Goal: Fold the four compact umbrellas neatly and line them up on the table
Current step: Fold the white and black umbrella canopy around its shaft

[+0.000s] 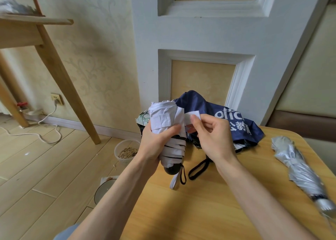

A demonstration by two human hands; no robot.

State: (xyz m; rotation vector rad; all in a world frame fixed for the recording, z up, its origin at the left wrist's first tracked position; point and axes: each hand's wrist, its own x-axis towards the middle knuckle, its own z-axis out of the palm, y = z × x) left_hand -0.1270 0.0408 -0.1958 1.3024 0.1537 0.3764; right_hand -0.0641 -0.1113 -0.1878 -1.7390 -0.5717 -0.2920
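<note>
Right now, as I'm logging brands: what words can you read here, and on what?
"ofic", seemingly incomplete at the fold: white print on the navy umbrella.
"公教", then a character half hidden: white print below it, same umbrella.
No print shows on the white umbrella, its strap or the silver umbrella.

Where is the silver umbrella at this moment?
In the head view, the silver umbrella lies folded on the right side of the wooden table, near its right edge and to the right of the navy umbrella.
</note>
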